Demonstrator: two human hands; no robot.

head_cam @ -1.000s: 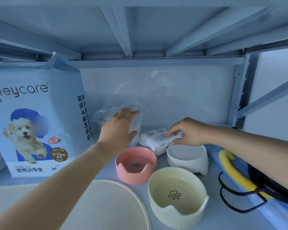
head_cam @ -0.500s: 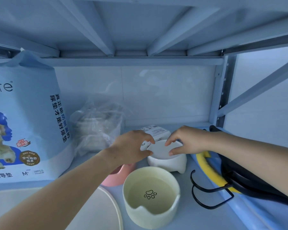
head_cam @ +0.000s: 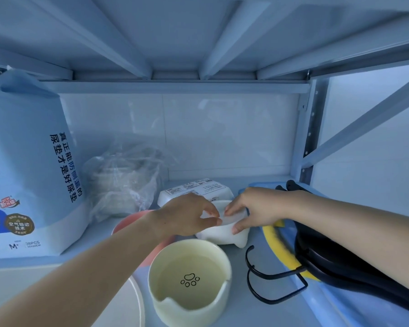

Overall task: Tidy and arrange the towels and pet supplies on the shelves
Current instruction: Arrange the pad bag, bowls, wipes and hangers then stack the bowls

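White footed pet bowl, upright on the shelf, just behind cream paw-print bowl

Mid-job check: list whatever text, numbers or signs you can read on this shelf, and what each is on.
"真正能防侧漏的" "尿垫才是好尿垫": side of the blue pad bag.
"M", "38PCS": bag's lower white band.
Bag's brown and red badges: blurred.
Paw-print sign: inside the cream bowl.
Label on the white packet: too small to read.

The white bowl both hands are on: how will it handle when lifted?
The white bowl looks thick-walled and glossy, so likely stiff, fairly heavy, maybe slippery. It seems ceramic, so probably breakable if knocked. Its squat, footed base should resist tipping.
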